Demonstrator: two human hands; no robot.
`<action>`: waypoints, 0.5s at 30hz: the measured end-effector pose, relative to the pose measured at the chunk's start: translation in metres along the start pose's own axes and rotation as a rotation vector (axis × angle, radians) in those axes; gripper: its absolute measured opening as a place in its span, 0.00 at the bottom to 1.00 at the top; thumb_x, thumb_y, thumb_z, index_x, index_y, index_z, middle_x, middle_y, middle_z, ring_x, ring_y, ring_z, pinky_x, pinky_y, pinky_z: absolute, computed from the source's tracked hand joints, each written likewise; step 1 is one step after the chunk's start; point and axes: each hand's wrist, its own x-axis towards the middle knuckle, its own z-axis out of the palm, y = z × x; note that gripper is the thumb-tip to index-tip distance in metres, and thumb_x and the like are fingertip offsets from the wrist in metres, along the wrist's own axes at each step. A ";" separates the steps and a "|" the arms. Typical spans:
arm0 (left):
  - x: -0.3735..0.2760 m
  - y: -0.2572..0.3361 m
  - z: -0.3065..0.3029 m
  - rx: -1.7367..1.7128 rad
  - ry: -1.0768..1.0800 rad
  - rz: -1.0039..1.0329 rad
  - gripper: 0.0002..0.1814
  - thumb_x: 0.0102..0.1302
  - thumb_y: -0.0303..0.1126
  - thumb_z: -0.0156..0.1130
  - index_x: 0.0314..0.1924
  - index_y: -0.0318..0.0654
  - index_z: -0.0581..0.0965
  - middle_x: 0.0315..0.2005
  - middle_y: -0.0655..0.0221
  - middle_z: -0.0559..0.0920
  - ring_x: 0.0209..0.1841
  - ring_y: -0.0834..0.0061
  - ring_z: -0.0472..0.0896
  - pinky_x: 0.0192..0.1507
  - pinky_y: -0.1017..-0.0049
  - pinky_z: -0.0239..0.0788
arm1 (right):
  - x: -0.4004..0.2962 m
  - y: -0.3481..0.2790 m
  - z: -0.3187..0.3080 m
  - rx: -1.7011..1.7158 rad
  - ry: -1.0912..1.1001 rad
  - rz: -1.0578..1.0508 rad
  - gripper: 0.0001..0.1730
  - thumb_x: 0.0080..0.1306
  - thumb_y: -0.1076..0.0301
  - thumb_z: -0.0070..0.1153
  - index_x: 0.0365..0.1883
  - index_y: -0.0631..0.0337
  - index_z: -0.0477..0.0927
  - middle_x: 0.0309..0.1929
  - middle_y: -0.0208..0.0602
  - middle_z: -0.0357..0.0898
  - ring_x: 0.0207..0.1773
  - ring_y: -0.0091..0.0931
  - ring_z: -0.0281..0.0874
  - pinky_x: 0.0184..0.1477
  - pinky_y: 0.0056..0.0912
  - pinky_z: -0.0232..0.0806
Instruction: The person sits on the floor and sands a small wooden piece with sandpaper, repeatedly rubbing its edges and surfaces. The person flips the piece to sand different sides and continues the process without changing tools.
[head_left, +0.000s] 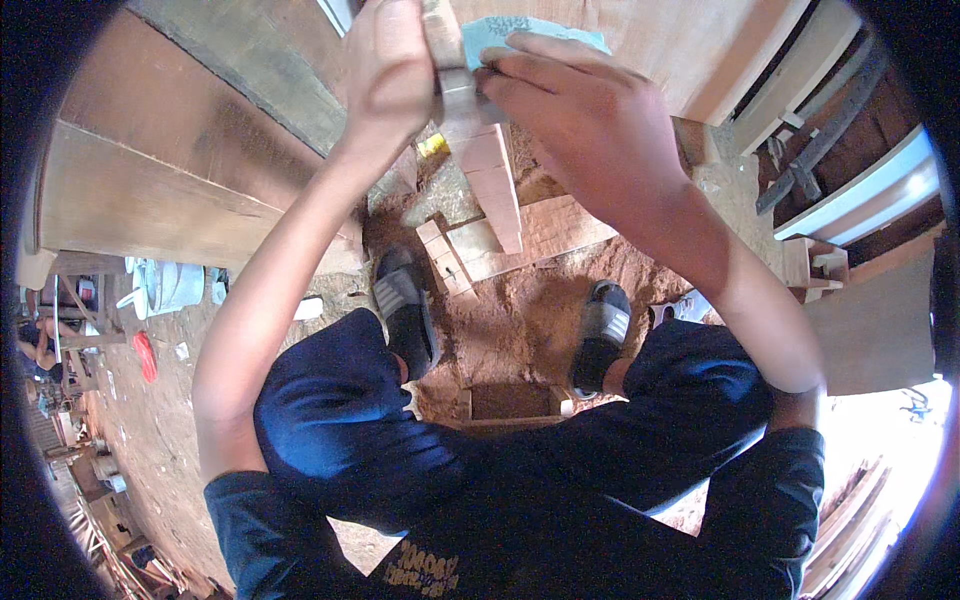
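Observation:
A tapered wooden post (491, 180), like a furniture leg, slopes down between my forearms. My left hand (386, 71), blurred, is curled around its upper part from the left. My right hand (592, 112) presses a light blue sheet of sandpaper (536, 34), with print on its backing, against the post's right side. Its fingertips lie over the sheet, hiding part of it. Below the post, a flat wooden board (559, 229) lies on the dirt. A short wood strip (445, 259) with a dark slot rests beside it, near my left sandal.
Large wooden panels (172, 172) stand at the left and another panel (675, 45) at the top right. My sandals (604, 322) flank the work. A wooden frame (517, 424) lies between my legs. At far left are a bucket (171, 289), a red item (144, 356) and a seated person (46, 341).

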 end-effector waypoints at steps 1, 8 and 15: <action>0.000 -0.001 -0.004 -0.040 0.016 -0.031 0.16 0.72 0.36 0.37 0.25 0.44 0.66 0.22 0.75 0.70 0.24 0.82 0.67 0.28 0.78 0.61 | 0.001 -0.001 0.003 0.023 -0.003 0.007 0.07 0.48 0.66 0.56 0.26 0.55 0.79 0.33 0.28 0.75 0.42 0.27 0.78 0.43 0.30 0.74; -0.003 0.004 -0.026 0.452 -0.108 0.287 0.14 0.71 0.35 0.41 0.34 0.36 0.73 0.28 0.72 0.75 0.32 0.80 0.72 0.39 0.75 0.65 | 0.008 -0.010 -0.001 -0.008 0.031 -0.032 0.07 0.48 0.66 0.56 0.26 0.54 0.79 0.33 0.27 0.75 0.42 0.26 0.77 0.42 0.30 0.74; -0.008 0.008 -0.017 0.102 -0.020 0.148 0.15 0.72 0.37 0.38 0.29 0.42 0.68 0.22 0.76 0.71 0.26 0.84 0.69 0.29 0.78 0.62 | 0.013 -0.016 0.001 0.008 0.024 -0.028 0.07 0.49 0.66 0.56 0.27 0.54 0.79 0.34 0.28 0.77 0.44 0.26 0.77 0.44 0.30 0.74</action>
